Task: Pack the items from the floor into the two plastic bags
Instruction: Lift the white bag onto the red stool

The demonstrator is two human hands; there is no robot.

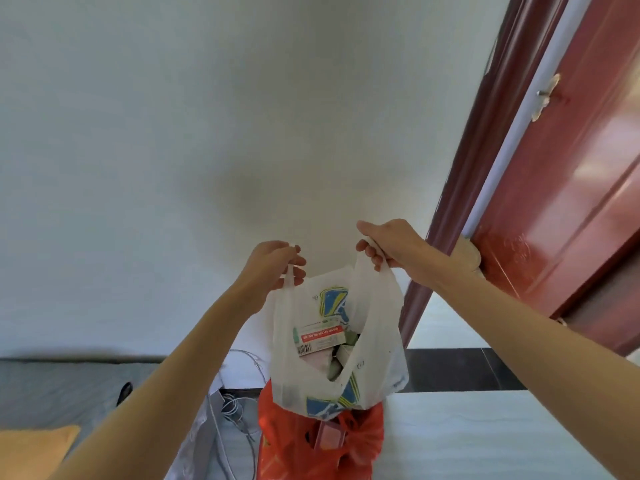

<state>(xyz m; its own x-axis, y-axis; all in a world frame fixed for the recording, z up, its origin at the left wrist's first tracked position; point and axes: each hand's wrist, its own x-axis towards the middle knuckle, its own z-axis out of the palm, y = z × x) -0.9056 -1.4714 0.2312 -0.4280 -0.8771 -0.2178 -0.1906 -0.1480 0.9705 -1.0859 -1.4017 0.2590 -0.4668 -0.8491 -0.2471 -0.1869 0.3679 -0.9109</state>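
Observation:
A white plastic bag (pixel 377 344) with a blue and yellow print hangs in the air in front of the wall, its mouth pulled open. My left hand (pixel 273 268) grips its left handle. My right hand (pixel 388 242) grips its right handle. Inside it lie several small boxes, the top one a red and white box (pixel 320 337) with a barcode. Directly below it on the floor stands an orange-red plastic bag (pixel 287 441), with a reddish box (pixel 329 434) showing at its opening.
A white wall fills the view ahead. A dark red door (pixel 568 181) and its frame stand at the right. Thin wires (pixel 235 410) lie on pale clear plastic left of the orange-red bag. A grey mat and an orange cushion (pixel 34 448) are at the lower left.

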